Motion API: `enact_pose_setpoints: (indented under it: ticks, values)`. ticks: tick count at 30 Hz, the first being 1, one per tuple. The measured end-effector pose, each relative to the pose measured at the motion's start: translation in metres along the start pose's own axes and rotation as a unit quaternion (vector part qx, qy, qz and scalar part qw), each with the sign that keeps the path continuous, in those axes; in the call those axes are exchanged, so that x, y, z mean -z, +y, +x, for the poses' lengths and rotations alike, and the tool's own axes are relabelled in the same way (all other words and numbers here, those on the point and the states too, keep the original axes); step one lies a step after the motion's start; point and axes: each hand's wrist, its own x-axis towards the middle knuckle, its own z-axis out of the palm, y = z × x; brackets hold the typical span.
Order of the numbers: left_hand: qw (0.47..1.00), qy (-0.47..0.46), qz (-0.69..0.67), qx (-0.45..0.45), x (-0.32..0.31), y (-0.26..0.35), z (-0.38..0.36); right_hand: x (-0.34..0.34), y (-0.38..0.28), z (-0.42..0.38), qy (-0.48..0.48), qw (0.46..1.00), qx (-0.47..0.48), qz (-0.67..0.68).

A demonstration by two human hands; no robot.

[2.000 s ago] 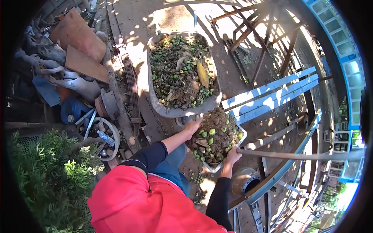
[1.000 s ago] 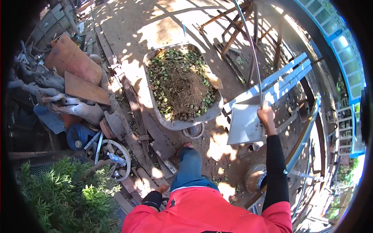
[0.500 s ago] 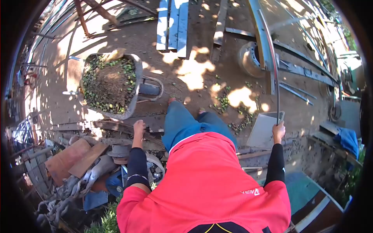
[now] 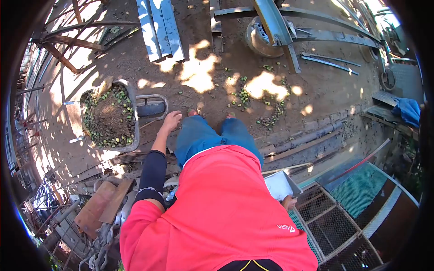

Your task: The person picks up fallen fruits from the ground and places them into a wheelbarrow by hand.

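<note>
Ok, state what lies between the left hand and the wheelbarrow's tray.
The wheel and its curved frame lie between left hand and tray, in the head view.

L grip (image 4: 172, 121) out fwd, loosely bent; R grip (image 4: 289, 203) at side, pt. hidden.

Left hand (image 4: 172, 121) — open ground (image 4: 190, 103) ahead | wheelbarrow (image 4: 134, 124) leftward | mesh (image 4: 312, 197) beside right hand (image 4: 288, 203)

Left hand (image 4: 172, 121): kinda loose, near the wheel (image 4: 151, 109)
Right hand (image 4: 289, 203): gripping the metal pan (image 4: 277, 185)
Wheelbarrow (image 4: 136, 124): heaped with dirt (image 4: 109, 116), greenish fruit (image 4: 125, 101)
</note>
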Motion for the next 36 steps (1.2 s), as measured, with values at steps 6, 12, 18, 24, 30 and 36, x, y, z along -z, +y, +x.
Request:
enact_pose_setpoints:
  ticks: [6, 12, 18, 24, 30, 36]
  values:
    - [0.997, 0.045, 0.022, 0.053, -0.020, -0.011, -0.038, -0.002, -0.013, -0.038, -0.075, 0.991, -0.109, 0.027]
    - [0.987, 0.073, -0.011, 0.143, 0.014, -0.119, -0.106, -0.002, -0.030, 0.000, -0.037, 0.991, -0.097, 0.087]
    - [0.960, 0.077, -0.080, 0.256, 0.026, -0.164, -0.190, -0.022, -0.095, 0.061, -0.010, 0.988, -0.072, 0.137]
    - [0.966, 0.064, -0.036, 0.248, 0.045, -0.106, -0.163, -0.024, -0.164, 0.064, 0.010, 0.983, 0.010, 0.182]
    - [0.996, 0.066, 0.046, 0.048, 0.097, 0.084, -0.037, -0.017, -0.129, 0.021, 0.008, 0.977, -0.077, 0.199]
    - [0.988, 0.038, 0.069, -0.134, 0.142, 0.198, 0.095, -0.022, -0.060, -0.107, 0.046, 0.959, -0.215, 0.179]
